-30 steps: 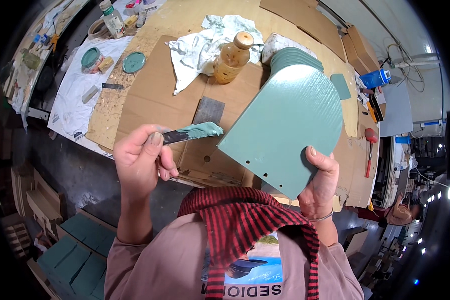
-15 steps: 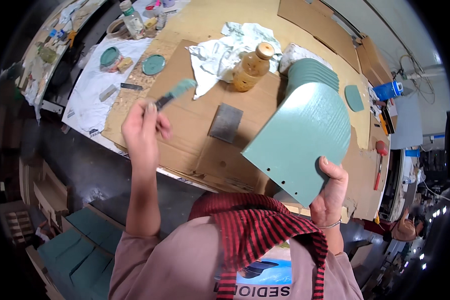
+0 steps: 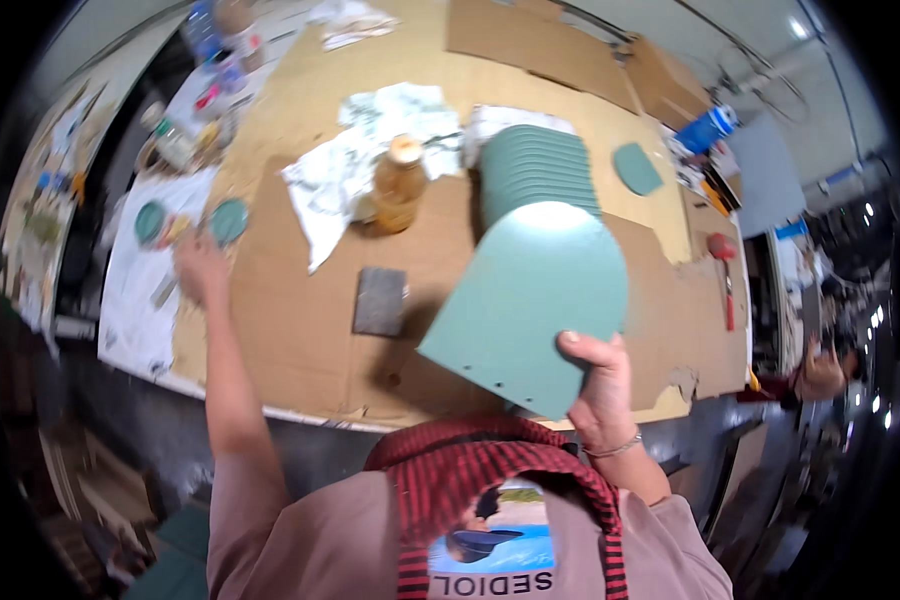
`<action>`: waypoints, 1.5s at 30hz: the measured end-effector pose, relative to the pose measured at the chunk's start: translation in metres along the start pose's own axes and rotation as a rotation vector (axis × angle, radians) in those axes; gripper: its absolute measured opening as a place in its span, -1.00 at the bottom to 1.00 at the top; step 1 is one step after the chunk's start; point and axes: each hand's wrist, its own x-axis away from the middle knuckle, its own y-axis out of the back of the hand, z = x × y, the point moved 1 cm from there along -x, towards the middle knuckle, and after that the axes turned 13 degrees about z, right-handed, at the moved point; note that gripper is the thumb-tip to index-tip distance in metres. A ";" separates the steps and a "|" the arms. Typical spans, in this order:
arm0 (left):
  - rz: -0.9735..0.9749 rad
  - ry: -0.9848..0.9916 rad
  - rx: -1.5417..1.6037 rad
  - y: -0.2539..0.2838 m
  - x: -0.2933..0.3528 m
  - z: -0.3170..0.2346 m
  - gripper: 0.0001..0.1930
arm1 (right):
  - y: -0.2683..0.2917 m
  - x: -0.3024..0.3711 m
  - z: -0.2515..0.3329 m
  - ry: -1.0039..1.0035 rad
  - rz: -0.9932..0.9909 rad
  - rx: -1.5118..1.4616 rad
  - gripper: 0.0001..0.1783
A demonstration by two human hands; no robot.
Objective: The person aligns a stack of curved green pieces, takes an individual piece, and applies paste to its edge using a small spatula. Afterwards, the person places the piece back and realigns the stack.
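Note:
My right hand (image 3: 602,385) grips a flat green panel (image 3: 530,300), thumb on its face near the lower right edge. The panel has one rounded end and small holes along its straight end. At the left, my blurred left hand (image 3: 202,268) reaches down beside a green-stained round lid (image 3: 228,220) and a small open jar of green paste (image 3: 150,222). Its fingers are smeared, and whatever they hold does not show. Beyond the held panel stands a row of similar green panels (image 3: 535,170). A dark grey square block (image 3: 380,302) lies on the cardboard (image 3: 295,310).
A bottle of amber liquid (image 3: 400,190) stands beside a crumpled white cloth (image 3: 315,185). A small green piece (image 3: 637,168) and a red-handled tool (image 3: 725,280) lie at the right. Bottles (image 3: 170,140) stand at the far left. Another person (image 3: 825,370) appears at the far right.
My left hand, earlier raised with a green-smeared spatula, has moved left and down to the jar and lid; the spatula no longer shows. My right hand still holds the panel. The view has shifted.

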 end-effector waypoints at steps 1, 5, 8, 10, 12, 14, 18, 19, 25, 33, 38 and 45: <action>0.037 -0.019 0.210 0.005 0.001 -0.006 -0.71 | -0.003 0.000 0.004 0.034 -0.025 0.000 -0.41; 0.478 0.105 1.012 0.076 0.046 -0.107 -0.80 | -0.004 -0.003 0.006 0.035 0.001 -0.044 -0.47; 0.838 -0.042 1.198 0.126 0.091 -0.184 -0.80 | 0.002 -0.004 0.003 0.035 0.006 -0.072 -0.49; 0.983 -0.217 1.215 0.143 0.108 -0.199 -0.79 | -0.005 -0.004 0.002 0.050 0.056 -0.079 -0.63; 1.032 -0.266 1.269 0.155 0.116 -0.219 -0.78 | -0.004 -0.001 0.001 0.039 0.093 -0.086 -0.62; 1.076 -0.312 1.321 0.166 0.121 -0.237 -0.78 | -0.002 0.002 -0.003 0.025 0.137 -0.092 -0.61; 1.110 -0.448 1.341 0.187 0.127 -0.281 -0.74 | 0.012 0.009 -0.008 -0.014 0.234 -0.051 -0.64; 1.141 -0.478 1.306 0.194 0.128 -0.288 -0.73 | 0.015 0.013 -0.008 -0.041 0.275 -0.016 -0.65; 0.968 -0.726 1.003 0.215 0.136 -0.331 -0.78 | 0.035 0.030 -0.003 -0.092 0.369 0.041 -0.65; 1.148 -0.566 0.961 0.205 0.160 -0.347 -0.71 | 0.071 0.046 0.002 -0.144 0.413 -0.121 -0.62; 0.967 -0.457 0.920 0.208 0.173 -0.345 -0.74 | 0.107 0.051 0.012 -0.065 0.352 -0.201 -0.59; 1.175 -0.212 0.978 0.177 0.220 -0.288 -0.79 | 0.197 0.037 0.045 0.106 0.033 -0.562 -0.53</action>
